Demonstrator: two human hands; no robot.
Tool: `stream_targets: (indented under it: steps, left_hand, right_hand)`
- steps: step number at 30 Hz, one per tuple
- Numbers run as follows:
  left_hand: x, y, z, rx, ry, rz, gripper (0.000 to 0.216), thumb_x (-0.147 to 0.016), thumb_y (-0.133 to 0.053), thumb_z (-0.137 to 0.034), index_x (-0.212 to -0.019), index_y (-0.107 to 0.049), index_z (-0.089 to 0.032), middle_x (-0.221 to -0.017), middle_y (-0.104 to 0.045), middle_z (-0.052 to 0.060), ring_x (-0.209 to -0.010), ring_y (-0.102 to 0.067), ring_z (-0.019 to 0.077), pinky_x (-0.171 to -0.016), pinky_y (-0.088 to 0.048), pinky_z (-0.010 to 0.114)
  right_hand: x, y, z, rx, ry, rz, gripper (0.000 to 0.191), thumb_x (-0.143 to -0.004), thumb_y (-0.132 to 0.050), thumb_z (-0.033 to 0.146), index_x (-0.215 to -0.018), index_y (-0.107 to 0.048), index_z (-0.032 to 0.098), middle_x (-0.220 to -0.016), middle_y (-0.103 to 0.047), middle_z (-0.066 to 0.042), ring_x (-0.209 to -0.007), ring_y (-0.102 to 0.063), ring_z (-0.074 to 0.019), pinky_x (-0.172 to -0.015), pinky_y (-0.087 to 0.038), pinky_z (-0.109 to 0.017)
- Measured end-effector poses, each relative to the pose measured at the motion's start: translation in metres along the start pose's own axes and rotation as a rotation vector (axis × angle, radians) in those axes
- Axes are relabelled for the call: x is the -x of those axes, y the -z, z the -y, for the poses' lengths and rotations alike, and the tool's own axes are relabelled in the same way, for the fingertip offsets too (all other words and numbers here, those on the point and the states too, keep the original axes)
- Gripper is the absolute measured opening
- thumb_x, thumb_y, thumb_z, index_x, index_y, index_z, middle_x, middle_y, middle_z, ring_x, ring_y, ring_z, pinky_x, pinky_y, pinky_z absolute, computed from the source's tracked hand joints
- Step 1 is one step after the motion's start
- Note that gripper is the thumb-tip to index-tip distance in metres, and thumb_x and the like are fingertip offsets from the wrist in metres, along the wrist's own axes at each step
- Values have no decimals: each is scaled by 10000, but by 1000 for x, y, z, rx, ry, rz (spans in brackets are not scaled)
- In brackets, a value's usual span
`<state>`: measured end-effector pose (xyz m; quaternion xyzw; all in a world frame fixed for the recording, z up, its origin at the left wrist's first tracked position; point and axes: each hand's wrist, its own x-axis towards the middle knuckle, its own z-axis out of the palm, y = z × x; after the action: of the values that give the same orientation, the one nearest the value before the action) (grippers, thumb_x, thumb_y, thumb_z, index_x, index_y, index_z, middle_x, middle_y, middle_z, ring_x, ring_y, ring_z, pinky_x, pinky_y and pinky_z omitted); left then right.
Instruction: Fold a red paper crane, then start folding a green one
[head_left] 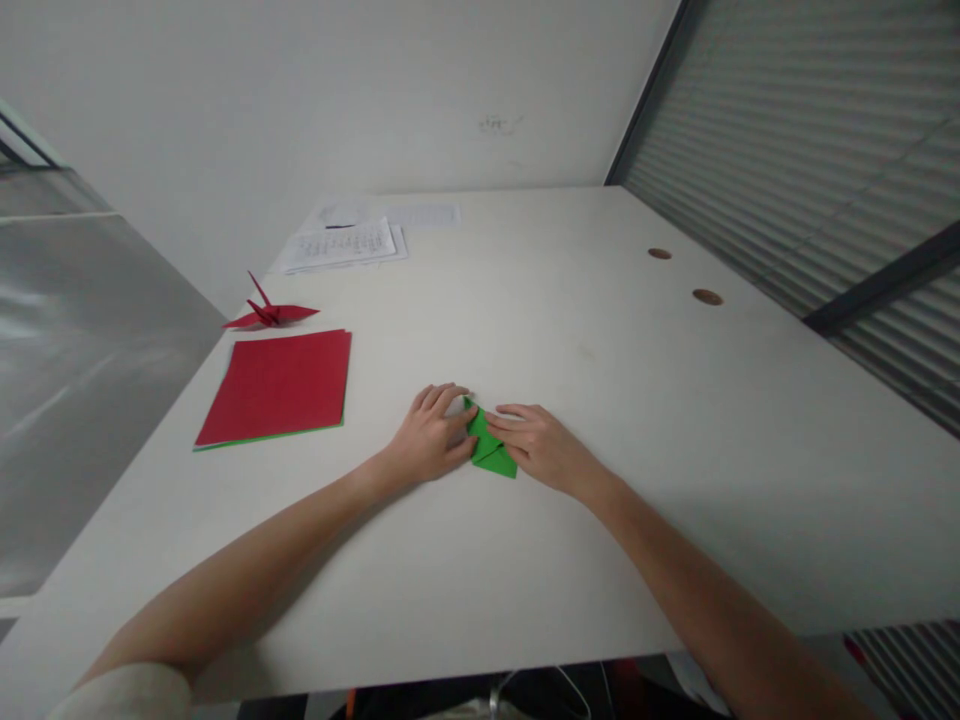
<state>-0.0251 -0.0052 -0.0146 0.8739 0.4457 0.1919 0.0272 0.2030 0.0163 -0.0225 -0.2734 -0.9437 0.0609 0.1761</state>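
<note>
A small folded piece of green paper (491, 452) lies flat on the white table (600, 400), near the middle. My left hand (433, 435) rests on its left side, fingers curled over the top corner and pressing it down. My right hand (541, 445) lies on its right side, fingers stretched flat across the paper toward the left. Both hands touch the paper and hide part of it.
A stack of red square sheets with a green one underneath (279, 387) lies to the left. Behind it stands a red paper crane (268, 312). Printed white papers (346, 243) lie at the far left. Two round holes (707, 297) are in the table's right side.
</note>
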Motion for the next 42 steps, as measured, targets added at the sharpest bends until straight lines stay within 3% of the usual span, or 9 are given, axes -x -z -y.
stream_targets:
  steps: [3,9,12,14,28,34,39,42]
  left_hand:
    - [1,-2,0,-11,16,-23,406,-874,-540,-402,-1215,-617,-195,-1246,-513,135,-1157,-463,290,-1034,-369,481]
    - [1,1,4,-33,-44,-7,330,-912,-505,-332,-1201,-624,-226,-1032,-623,83,-1034,-548,243,-1068,-311,511]
    - [-2,0,18,39,-75,-27,265,-936,-479,-260,-1114,-670,-214,-969,-638,76,-902,-587,194,-899,-444,391]
    - [-4,-2,27,107,-42,-51,261,-926,-522,-298,-1119,-673,-208,-971,-638,82,-872,-588,187,-806,-461,350]
    - [-7,-4,40,121,57,6,167,-862,-619,-405,-922,-752,-326,-1045,-624,40,-979,-526,217,-856,-385,388]
    - [-6,0,18,58,74,-51,180,-853,-621,-386,-919,-744,-273,-1073,-629,63,-1004,-533,242,-858,-424,416]
    - [5,-1,-18,74,-130,-76,233,-899,-560,-327,-1071,-663,-209,-1091,-651,80,-1021,-579,222,-921,-457,411]
    - [10,-4,-29,85,-123,-55,251,-900,-555,-340,-1074,-645,-184,-1168,-626,103,-1051,-591,237,-934,-487,425]
  right_hand:
    - [0,-1,0,-10,-16,1,345,-878,-516,89,-1176,-648,201,-1270,-637,-34,-1185,-545,-257,-962,-483,-453]
    - [2,0,-3,-80,-36,17,373,-858,-531,70,-1168,-665,229,-1262,-642,-31,-1199,-544,-252,-965,-483,-464]
    - [4,1,-3,-120,-46,19,392,-861,-512,60,-1172,-666,240,-1248,-649,-30,-1224,-531,-253,-974,-477,-476]
    - [4,2,-2,-145,-53,20,405,-858,-510,54,-1180,-662,248,-1236,-656,-29,-1234,-522,-252,-980,-471,-479]
    - [2,7,-2,-208,-52,62,472,-806,-521,21,-1211,-644,230,-1213,-670,-55,-1260,-492,-263,-991,-442,-498]
    - [1,9,-2,-202,-57,85,459,-807,-539,32,-1196,-652,248,-1208,-672,-53,-1260,-492,-260,-1002,-434,-503]
    - [2,9,-1,-199,-57,66,412,-808,-551,48,-1150,-677,239,-1152,-697,-54,-1267,-484,-254,-1002,-435,-492]
    - [1,11,0,-210,-54,70,433,-789,-549,33,-1139,-679,253,-1156,-695,-46,-1276,-477,-253,-1002,-432,-495]
